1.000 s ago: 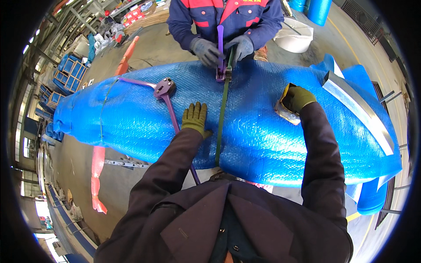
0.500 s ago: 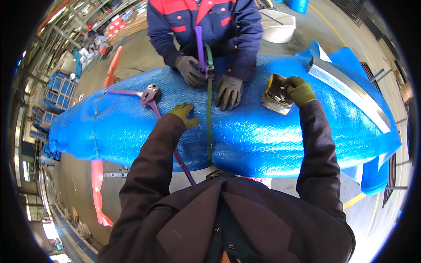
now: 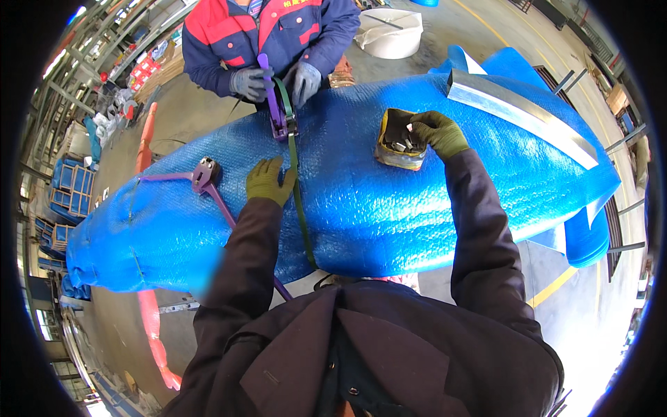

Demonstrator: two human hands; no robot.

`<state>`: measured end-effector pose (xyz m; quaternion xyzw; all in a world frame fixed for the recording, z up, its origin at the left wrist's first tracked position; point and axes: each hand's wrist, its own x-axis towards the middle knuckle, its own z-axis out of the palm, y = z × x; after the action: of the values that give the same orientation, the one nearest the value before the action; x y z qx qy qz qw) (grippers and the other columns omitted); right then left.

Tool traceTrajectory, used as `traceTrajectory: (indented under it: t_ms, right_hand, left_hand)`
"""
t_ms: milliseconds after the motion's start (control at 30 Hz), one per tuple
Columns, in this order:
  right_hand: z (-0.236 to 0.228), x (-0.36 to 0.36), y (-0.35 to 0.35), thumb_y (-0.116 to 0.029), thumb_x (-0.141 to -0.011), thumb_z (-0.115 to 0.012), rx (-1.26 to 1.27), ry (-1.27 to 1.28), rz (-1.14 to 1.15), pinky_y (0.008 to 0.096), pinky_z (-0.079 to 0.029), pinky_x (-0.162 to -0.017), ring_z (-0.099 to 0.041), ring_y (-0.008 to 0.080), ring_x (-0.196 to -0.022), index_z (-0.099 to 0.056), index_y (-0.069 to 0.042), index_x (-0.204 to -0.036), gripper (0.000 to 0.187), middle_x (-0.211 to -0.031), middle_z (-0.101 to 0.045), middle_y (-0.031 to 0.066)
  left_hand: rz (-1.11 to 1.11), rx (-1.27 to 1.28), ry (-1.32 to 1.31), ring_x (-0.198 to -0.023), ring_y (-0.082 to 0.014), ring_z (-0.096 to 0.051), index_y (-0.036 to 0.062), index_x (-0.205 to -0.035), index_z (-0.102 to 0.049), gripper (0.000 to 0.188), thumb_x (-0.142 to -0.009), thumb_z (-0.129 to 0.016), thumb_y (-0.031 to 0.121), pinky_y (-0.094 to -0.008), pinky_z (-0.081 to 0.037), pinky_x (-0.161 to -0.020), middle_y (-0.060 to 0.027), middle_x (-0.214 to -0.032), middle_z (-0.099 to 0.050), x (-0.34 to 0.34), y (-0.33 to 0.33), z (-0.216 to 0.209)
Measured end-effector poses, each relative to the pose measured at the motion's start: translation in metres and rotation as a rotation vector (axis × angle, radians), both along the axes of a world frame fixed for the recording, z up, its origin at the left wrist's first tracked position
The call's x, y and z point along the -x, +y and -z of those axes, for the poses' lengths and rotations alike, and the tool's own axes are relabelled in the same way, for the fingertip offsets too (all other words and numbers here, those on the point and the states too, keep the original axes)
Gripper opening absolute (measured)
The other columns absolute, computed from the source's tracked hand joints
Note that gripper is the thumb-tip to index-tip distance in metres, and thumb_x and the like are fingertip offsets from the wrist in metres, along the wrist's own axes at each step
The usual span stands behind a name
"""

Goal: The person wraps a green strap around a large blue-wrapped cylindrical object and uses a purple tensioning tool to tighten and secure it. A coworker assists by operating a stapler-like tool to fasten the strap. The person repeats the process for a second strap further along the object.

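My left hand, in an olive glove, is over the blue bubble-wrapped bundle at centre left, fingers together, thumb apart, holding nothing; I can't tell whether the palm presses down. It sits between the green strap and the purple long-handled crimping tool lying left of it. My right hand, right of centre, has fingers and thumb drawn in at the right rim of an open pouch; something small and pale shows at the tips, too small to say whether I grip it. Small metal pieces lie in the pouch. At upper centre, a co-worker's grey-gloved hands are at a purple strap tensioner.
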<state>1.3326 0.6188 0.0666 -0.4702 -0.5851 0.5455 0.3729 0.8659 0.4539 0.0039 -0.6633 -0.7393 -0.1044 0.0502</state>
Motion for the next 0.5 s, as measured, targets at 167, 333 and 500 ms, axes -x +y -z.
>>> traceTrajectory:
  t_ms: [167, 333, 500]
  right_hand:
    - [0.002, 0.004, 0.001, -0.007, -0.107, -0.079, -0.127, -0.082, 0.036, 0.0331, -0.060, -0.099, -0.075, 0.0165, -0.108, -0.080, -0.003, -0.130, 0.023, -0.119, -0.082, 0.0074]
    - [0.009, 0.010, 0.002, -0.007, -0.107, -0.079, -0.132, -0.060, 0.033, 0.0333, -0.061, -0.101, -0.076, 0.0177, -0.113, -0.077, -0.001, -0.140, 0.033, -0.127, -0.083, 0.0103]
    - [0.025, 0.010, 0.006, -0.010, -0.108, -0.081, -0.136, -0.008, 0.028, 0.0327, -0.063, -0.096, -0.077, 0.0176, -0.110, -0.077, -0.001, -0.137, 0.031, -0.126, -0.083, 0.0118]
  left_hand:
    - [-0.114, -0.110, -0.345, -0.155, -0.0459, -0.056, 0.0114, -0.159, -0.066, 0.074, -0.104, -0.073, 0.060, -0.0551, -0.038, -0.133, -0.0223, -0.162, -0.065, -0.017, 0.008, 0.039]
    - [-0.081, -0.095, -0.316, -0.159, -0.0443, -0.051, 0.0103, -0.159, -0.067, 0.076, -0.103, -0.072, 0.063, -0.0546, -0.034, -0.136, -0.0199, -0.167, -0.062, -0.019, 0.006, 0.032]
    - [-0.107, -0.065, -0.237, -0.163, -0.0425, -0.047, 0.0093, -0.152, -0.074, 0.073, -0.105, -0.069, 0.065, -0.0527, -0.031, -0.138, -0.0185, -0.169, -0.061, -0.022, 0.008, 0.033]
